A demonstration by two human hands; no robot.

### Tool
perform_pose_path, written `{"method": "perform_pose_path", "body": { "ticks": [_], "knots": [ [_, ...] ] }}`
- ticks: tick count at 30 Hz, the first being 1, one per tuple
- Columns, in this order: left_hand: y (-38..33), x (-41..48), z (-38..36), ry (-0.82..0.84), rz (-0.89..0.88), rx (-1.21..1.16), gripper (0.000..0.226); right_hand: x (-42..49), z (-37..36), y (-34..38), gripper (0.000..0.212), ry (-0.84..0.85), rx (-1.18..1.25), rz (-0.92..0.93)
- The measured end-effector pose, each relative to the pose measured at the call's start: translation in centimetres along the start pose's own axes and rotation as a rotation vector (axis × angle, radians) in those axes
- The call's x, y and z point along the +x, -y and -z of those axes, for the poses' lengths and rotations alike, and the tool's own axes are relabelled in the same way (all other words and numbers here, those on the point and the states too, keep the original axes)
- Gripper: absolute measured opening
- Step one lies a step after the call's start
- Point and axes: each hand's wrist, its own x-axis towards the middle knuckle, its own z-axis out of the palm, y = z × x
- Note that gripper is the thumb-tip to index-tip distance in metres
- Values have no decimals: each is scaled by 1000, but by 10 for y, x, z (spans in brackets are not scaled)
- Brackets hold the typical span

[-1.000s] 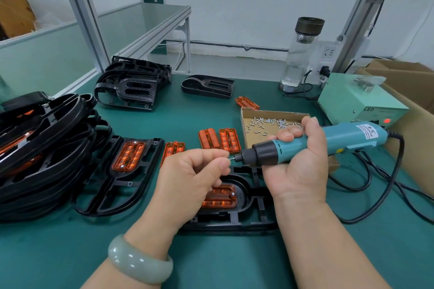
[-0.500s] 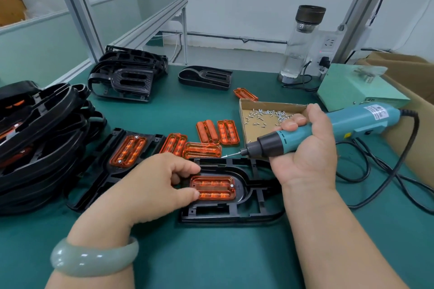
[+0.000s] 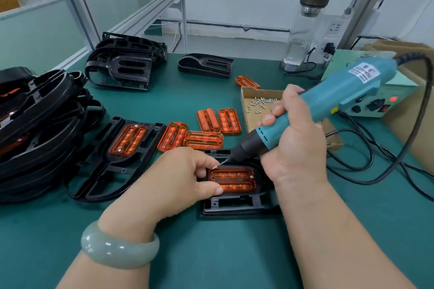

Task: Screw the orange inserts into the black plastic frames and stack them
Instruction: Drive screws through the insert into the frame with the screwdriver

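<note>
The screwdriver [image 3: 328,105] is gripped by the right hand [image 3: 296,148]. Its tip, with a screw [image 3: 215,167] attached, is now lowered to the left hole of the orange insert [image 3: 232,179]. The insert, seated in the black frame [image 3: 234,206], is pinched steady by the left hand [image 3: 178,178]. Driving is judged imminent.
</note>
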Motion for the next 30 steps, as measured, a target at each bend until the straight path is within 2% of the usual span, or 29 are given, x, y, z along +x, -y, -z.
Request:
{"method": "perform_pose_path", "body": {
  "ticks": [7, 17, 30],
  "knots": [
    [0, 0, 0, 9, 13, -28, 42, -4, -2, -3, 8, 77, -144, 71],
    [0, 0, 2, 35, 27, -53, 34, -6, -2, -3, 8, 141, -180, 96],
    [2, 1, 1, 27, 5, -53, 35, -10, -5, -2, 9, 194, -213, 119]
  ]
}}
